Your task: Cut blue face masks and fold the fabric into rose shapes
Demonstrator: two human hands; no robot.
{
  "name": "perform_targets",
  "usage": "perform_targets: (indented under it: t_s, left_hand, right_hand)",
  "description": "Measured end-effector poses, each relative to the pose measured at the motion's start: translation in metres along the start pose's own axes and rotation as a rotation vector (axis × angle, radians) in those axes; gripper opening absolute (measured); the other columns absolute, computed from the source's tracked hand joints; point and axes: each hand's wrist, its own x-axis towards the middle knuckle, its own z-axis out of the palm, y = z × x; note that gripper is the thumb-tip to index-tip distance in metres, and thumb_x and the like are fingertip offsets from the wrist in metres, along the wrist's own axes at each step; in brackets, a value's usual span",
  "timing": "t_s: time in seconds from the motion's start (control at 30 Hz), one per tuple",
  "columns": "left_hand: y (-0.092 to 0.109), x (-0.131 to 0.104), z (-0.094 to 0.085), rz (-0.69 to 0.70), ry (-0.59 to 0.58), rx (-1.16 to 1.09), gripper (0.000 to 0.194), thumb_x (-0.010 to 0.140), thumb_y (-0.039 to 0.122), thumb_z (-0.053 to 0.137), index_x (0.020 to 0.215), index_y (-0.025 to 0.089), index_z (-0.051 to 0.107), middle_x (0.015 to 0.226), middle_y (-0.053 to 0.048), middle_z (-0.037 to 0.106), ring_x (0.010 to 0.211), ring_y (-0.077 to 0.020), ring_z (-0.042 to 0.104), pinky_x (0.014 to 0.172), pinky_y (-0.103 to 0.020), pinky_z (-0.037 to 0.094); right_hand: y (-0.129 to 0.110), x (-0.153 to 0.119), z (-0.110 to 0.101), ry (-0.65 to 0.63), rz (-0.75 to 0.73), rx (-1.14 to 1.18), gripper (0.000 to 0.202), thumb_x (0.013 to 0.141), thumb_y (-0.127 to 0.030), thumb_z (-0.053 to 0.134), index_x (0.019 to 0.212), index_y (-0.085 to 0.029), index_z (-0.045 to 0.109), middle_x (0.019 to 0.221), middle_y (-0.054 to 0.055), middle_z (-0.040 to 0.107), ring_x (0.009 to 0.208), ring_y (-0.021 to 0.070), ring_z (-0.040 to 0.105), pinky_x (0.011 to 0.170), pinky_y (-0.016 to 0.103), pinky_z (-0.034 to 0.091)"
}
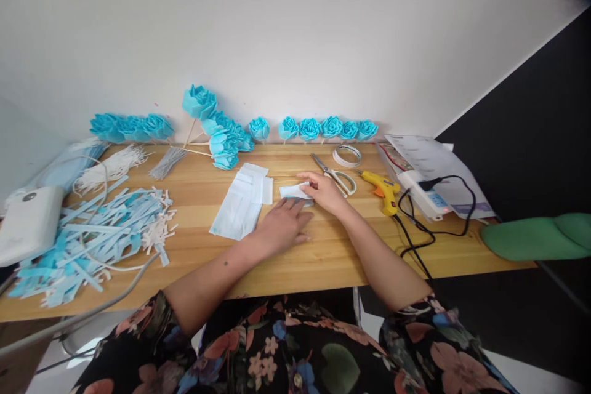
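Note:
A small folded pale blue and white sheet point(295, 191) lies on the wooden table in front of me. My left hand point(284, 225) rests flat over its near edge, fingers spread and palm down. At the sheet's right end is my right hand point(323, 191), its thumb and index finger closed on the edge. Left of my hands is a pile of pale blue fabric pieces point(237, 209). Scissors point(335, 175) with white handles lie just beyond my right hand, beside a tape roll point(347, 156).
Blue fabric flowers point(309, 129) line the wall. Cut strips point(111, 228), white cords point(113, 166), grey wires point(167, 163) and a white device point(32, 221) are left. A yellow glue gun point(385, 189), cables and a power strip point(427, 197) are right, near a green object point(535, 237).

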Motion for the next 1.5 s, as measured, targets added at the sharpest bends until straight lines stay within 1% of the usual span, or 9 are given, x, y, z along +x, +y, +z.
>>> perform_targets:
  t_s: [0.1,0.3,0.4,0.53,0.67,0.8,1.0,1.23,1.5]
  left_hand:
    - [0.001,-0.001,-0.005,0.023,0.015,-0.028,0.038,0.089,0.042,0.059,0.116,0.016,0.064,0.134,-0.018,0.055,0.125,-0.0315,0.049,0.105,-0.045,0.038]
    - [0.012,-0.003,-0.025,0.073,0.08,-0.221,0.033,0.098,0.032,0.04,0.093,0.016,0.069,0.082,-0.008,0.068,0.08,-0.0204,0.064,0.076,-0.032,0.048]
    - [0.015,-0.001,-0.025,0.059,0.23,-0.251,0.032,0.098,0.028,0.038,0.094,0.016,0.068,0.096,-0.011,0.069,0.094,-0.0231,0.063,0.083,-0.035,0.049]
    - [0.008,0.003,-0.012,-0.086,0.37,-0.252,0.034,0.091,0.02,0.049,0.124,0.018,0.056,0.137,-0.013,0.054,0.126,-0.028,0.049,0.104,-0.046,0.043]
    - [-0.002,0.008,0.003,-0.183,0.243,-0.189,0.055,0.086,0.019,0.054,0.139,0.011,0.041,0.141,-0.018,0.05,0.132,-0.029,0.045,0.11,-0.046,0.039]
    - [-0.003,0.008,0.005,-0.187,0.129,-0.081,0.043,0.087,0.024,0.056,0.126,0.007,0.054,0.137,-0.02,0.053,0.13,-0.031,0.047,0.111,-0.044,0.038]
    - [-0.001,0.006,0.001,-0.153,0.089,0.014,0.035,0.089,0.028,0.055,0.118,0.008,0.06,0.135,-0.018,0.055,0.13,-0.0311,0.047,0.11,-0.043,0.038]
    - [0.002,0.004,-0.005,-0.129,0.051,0.055,0.038,0.09,0.031,0.055,0.12,0.009,0.059,0.129,-0.015,0.059,0.123,-0.0303,0.051,0.103,-0.043,0.043]
    - [0.02,0.0,-0.027,-0.194,-0.089,0.034,0.031,0.095,0.032,0.045,0.096,0.011,0.068,0.091,-0.014,0.071,0.089,-0.0289,0.066,0.073,-0.037,0.049]
  right_hand:
    - [0.005,0.002,0.001,0.021,-0.038,-0.179,0.04,0.078,-0.029,0.059,0.117,-0.022,0.067,0.07,-0.001,0.062,0.063,0.0142,0.053,0.058,0.025,0.04]
    - [-0.001,-0.001,-0.001,0.021,-0.067,-0.273,0.038,0.079,-0.027,0.057,0.114,-0.022,0.07,0.061,-0.003,0.054,0.059,0.0132,0.047,0.057,0.025,0.035]
    - [0.003,0.001,0.0,0.028,-0.073,-0.27,0.037,0.08,-0.027,0.057,0.114,-0.022,0.07,0.064,-0.003,0.057,0.06,0.0136,0.049,0.058,0.025,0.037]
    - [0.007,0.002,0.002,0.021,-0.081,-0.261,0.036,0.08,-0.023,0.056,0.113,-0.022,0.07,0.066,-0.002,0.061,0.061,0.0138,0.052,0.06,0.025,0.039]
    - [0.0,0.0,0.003,0.034,-0.088,-0.314,0.036,0.081,-0.021,0.057,0.115,-0.023,0.07,0.069,-0.001,0.065,0.062,0.0144,0.054,0.062,0.026,0.041]
    - [-0.01,-0.002,0.0,0.058,-0.077,-0.424,0.035,0.083,-0.022,0.06,0.116,-0.023,0.069,0.079,0.003,0.072,0.071,0.0184,0.062,0.068,0.03,0.046]
    - [-0.019,-0.008,-0.006,0.261,-0.285,-0.52,0.027,0.089,-0.022,0.052,0.109,-0.021,0.07,0.098,0.007,0.075,0.085,0.0194,0.068,0.081,0.031,0.05]
    - [-0.016,-0.006,0.008,-0.043,-0.323,-0.417,0.026,0.093,-0.018,0.049,0.108,-0.02,0.071,0.104,0.007,0.075,0.095,0.0177,0.068,0.086,0.03,0.05]
    - [-0.009,-0.001,0.011,-0.034,-0.288,-0.466,0.029,0.091,-0.011,0.049,0.108,-0.02,0.071,0.108,0.007,0.074,0.1,0.0175,0.066,0.089,0.031,0.049]
